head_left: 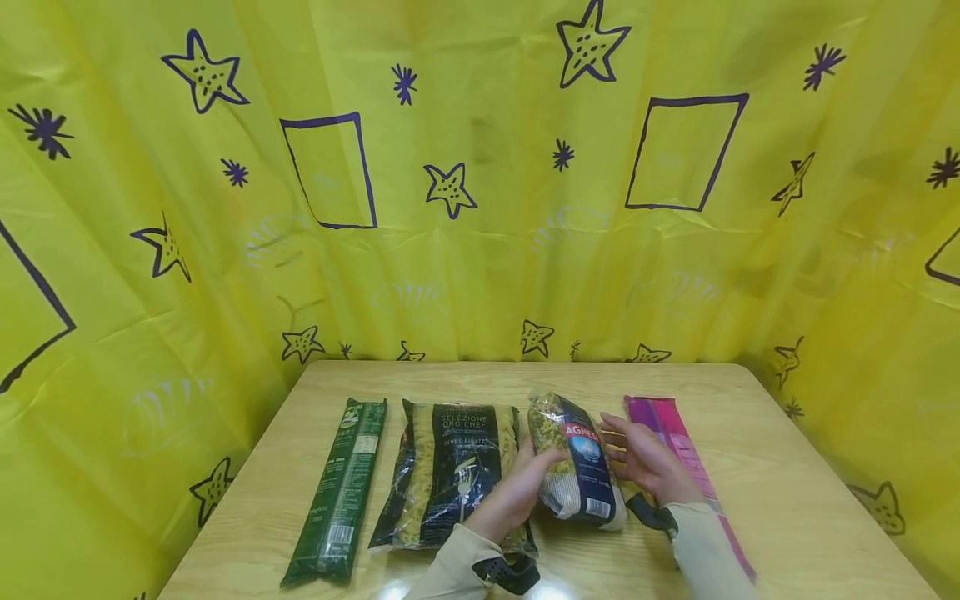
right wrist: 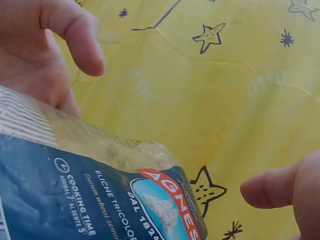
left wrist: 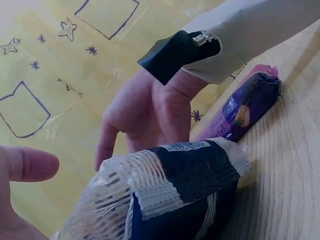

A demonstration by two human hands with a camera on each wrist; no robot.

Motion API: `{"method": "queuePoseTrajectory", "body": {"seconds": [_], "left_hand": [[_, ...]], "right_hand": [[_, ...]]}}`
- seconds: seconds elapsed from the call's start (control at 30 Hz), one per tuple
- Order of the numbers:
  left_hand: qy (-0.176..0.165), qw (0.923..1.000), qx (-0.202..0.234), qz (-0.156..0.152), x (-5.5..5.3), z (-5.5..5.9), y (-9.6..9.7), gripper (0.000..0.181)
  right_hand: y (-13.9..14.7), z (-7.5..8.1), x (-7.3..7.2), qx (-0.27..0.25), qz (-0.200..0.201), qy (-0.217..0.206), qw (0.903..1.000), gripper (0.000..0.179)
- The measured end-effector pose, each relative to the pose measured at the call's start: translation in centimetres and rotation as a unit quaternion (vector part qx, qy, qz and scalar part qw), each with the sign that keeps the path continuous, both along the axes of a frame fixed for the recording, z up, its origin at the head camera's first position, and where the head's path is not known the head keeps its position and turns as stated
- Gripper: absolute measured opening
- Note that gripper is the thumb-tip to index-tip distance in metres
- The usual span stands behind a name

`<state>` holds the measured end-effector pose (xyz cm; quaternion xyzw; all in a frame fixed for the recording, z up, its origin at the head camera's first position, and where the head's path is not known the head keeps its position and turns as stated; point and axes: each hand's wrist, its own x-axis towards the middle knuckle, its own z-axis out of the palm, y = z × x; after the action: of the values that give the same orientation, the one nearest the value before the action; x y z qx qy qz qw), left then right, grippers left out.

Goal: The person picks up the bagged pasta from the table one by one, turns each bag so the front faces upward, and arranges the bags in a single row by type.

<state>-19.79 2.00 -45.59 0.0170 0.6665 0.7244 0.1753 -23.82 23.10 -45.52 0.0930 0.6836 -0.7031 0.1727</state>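
A clear bag of tricolour pasta spirals (head_left: 576, 467) with a dark blue label and red AGNESI banner lies between the two hands. The left hand (head_left: 516, 493) is at its left side, its thumb extended toward the bag. On the other side, the right hand (head_left: 654, 463) has its fingers spread beside the bag's right edge. In the right wrist view the right thumb (right wrist: 272, 189) is straight and apart from the bag (right wrist: 95, 192). The left thumb (left wrist: 32, 164) also stands clear of it in the left wrist view. Firm contact by the hidden fingers cannot be made out.
Left of the hands lie a large penne bag (head_left: 461, 467) and a long green pasta packet (head_left: 337, 492). A long pink packet (head_left: 686, 450) lies partly behind the right hand and forearm. The wooden table (head_left: 810, 517) meets a yellow patterned curtain (head_left: 480, 275) at its back.
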Motion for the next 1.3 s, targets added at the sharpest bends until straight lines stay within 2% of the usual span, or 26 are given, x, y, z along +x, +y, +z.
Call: {"method": "queuePoseTrajectory", "body": {"seconds": [0.27,0.5,0.67,0.9,1.17,1.3], "left_hand": [[0.000,1.0000,-0.007,-0.004,0.0,-0.4,0.1,0.111],[-0.003,0.9998,-0.020,0.003,0.2,-0.4,0.5,0.111],[-0.008,0.9999,0.000,0.010,0.3,-0.5,0.8,0.112],[-0.001,0.9988,0.046,0.020,0.1,-0.8,1.1,0.111],[0.001,0.9981,0.056,0.024,0.1,-1.1,1.3,0.110],[-0.006,0.9989,0.040,0.025,0.1,-1.1,1.4,0.113]], "right_hand": [[0.1,0.3,0.0,0.018,-0.007,0.009,0.9998,0.055],[0.3,0.4,0.3,0.027,-0.001,0.016,0.9995,0.068],[0.3,0.6,0.4,0.032,0.003,0.019,0.9993,0.075],[0.5,0.8,0.5,0.037,0.007,0.017,0.9991,0.076],[0.5,1.0,0.7,0.054,-0.001,0.019,0.9984,0.075],[0.5,1.1,0.7,0.059,-0.010,0.016,0.9981,0.073]]}}
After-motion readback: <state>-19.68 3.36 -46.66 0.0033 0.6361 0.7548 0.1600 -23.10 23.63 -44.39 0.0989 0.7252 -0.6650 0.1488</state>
